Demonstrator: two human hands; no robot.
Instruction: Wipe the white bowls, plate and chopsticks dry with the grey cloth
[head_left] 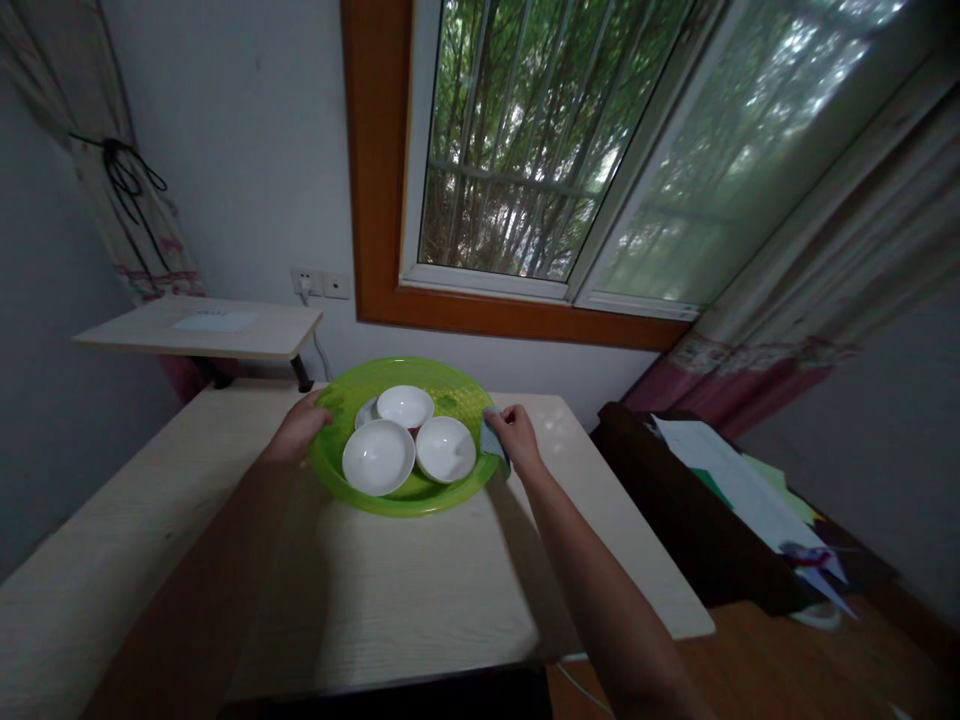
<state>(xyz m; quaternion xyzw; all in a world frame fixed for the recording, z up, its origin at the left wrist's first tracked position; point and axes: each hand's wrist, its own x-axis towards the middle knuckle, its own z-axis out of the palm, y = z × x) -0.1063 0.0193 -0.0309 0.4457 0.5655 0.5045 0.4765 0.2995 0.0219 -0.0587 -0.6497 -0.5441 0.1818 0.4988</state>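
A round green plastic basin (405, 506) is over the pale wooden table, held between my two hands. Inside it sit three white bowls: a larger one (379, 458) at the front left, one (446, 450) at the right and one (405, 406) at the back. Part of another pale dish (364, 412) shows behind them at the left. My left hand (298, 425) is closed on the basin's left rim, thumb on top. On the right rim my right hand (516, 432) pinches a grey-blue cloth (494, 440) against the basin.
The table (420, 600) extends toward me, its right edge dropping to the floor. A small raised shelf (277, 335) stands at the back left, near wall sockets (321, 284). Behind are a window and curtains. Right of the table, papers (742, 490) lie on a dark brown piece.
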